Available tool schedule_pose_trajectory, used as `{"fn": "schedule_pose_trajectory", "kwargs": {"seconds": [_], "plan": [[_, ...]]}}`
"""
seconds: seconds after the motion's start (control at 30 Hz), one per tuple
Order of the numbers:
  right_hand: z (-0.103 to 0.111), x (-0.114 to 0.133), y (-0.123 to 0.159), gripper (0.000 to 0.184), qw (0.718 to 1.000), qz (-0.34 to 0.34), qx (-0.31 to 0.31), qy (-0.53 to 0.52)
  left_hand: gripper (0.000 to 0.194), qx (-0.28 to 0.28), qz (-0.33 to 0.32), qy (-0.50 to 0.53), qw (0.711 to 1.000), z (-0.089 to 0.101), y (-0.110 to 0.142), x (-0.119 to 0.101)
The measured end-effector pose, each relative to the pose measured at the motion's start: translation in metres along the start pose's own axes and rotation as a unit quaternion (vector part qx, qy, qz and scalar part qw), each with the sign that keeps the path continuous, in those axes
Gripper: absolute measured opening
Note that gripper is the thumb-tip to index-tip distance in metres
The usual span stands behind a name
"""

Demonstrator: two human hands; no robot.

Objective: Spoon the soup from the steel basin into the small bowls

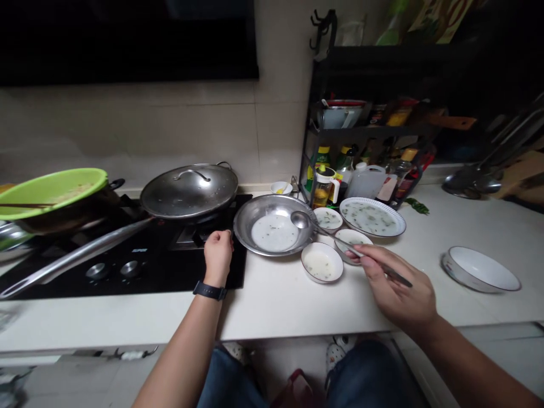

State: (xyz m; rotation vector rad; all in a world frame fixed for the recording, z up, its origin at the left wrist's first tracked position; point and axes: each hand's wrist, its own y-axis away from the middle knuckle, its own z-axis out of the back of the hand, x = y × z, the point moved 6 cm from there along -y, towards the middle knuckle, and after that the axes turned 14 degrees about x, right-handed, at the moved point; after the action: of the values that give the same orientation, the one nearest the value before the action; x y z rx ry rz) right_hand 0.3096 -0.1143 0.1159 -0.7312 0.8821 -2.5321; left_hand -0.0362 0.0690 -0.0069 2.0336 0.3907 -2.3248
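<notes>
My right hand is closed around the handle of a metal ladle. The ladle's round bowl hangs over the right side of a wide metal basin, which has white liquid with dark flecks at its bottom. Curled into a fist, my left hand is close by the basin's left rim; whether it touches or pinches anything is hidden. Small bowls holding similar pale liquid with green bits stand right of the basin: a front bowl, a middle bowl and a back bowl. Behind them lies a filled fluted plate.
A lidded wok with a long handle sits on the black stove. At left is a green basin with chopsticks. A white bowl stands at right. Bottles crowd the dark rack behind; a small dish is near the wall.
</notes>
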Motion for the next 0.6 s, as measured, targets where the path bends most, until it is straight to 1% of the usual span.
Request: {"fn": "schedule_pose_trajectory", "kwargs": {"seconds": [0.03, 0.07, 0.17, 0.23, 0.3, 0.37, 0.43, 0.6], "plan": [[-0.003, -0.001, -0.001, 0.026, 1.0, 0.001, 0.002, -0.004, 0.026, 0.007, 0.041, 0.025, 0.999, -0.003, 0.004, 0.005], [-0.005, -0.001, -0.002, 0.025, 1.0, 0.005, 0.006, -0.007, 0.026, 0.018, 0.067, 0.044, 0.997, -0.007, 0.007, 0.009], [-0.007, -0.003, -0.004, 0.025, 1.0, 0.012, 0.013, -0.013, 0.029, 0.052, 0.109, 0.085, 0.989, -0.018, 0.016, 0.015], [-0.007, -0.006, -0.002, 0.024, 1.0, -0.003, 0.008, -0.018, 0.03, 0.098, 0.128, 0.113, 0.98, -0.026, 0.019, 0.017], [-0.008, -0.01, 0.002, 0.022, 0.999, -0.025, 0.003, -0.025, 0.03, 0.163, 0.146, 0.151, 0.964, -0.035, 0.021, 0.018], [-0.01, -0.014, 0.005, 0.022, 0.999, -0.04, 0.002, -0.032, 0.03, 0.207, 0.154, 0.183, 0.949, -0.04, 0.021, 0.017], [-0.013, -0.015, 0.007, 0.021, 0.999, -0.041, 0.002, -0.034, 0.029, 0.216, 0.149, 0.2, 0.944, -0.041, 0.019, 0.016], [-0.017, -0.014, -0.001, 0.02, 0.999, -0.027, 0.019, -0.012, 0.03, 0.197, 0.12, 0.221, 0.948, -0.042, 0.014, 0.014]]}}
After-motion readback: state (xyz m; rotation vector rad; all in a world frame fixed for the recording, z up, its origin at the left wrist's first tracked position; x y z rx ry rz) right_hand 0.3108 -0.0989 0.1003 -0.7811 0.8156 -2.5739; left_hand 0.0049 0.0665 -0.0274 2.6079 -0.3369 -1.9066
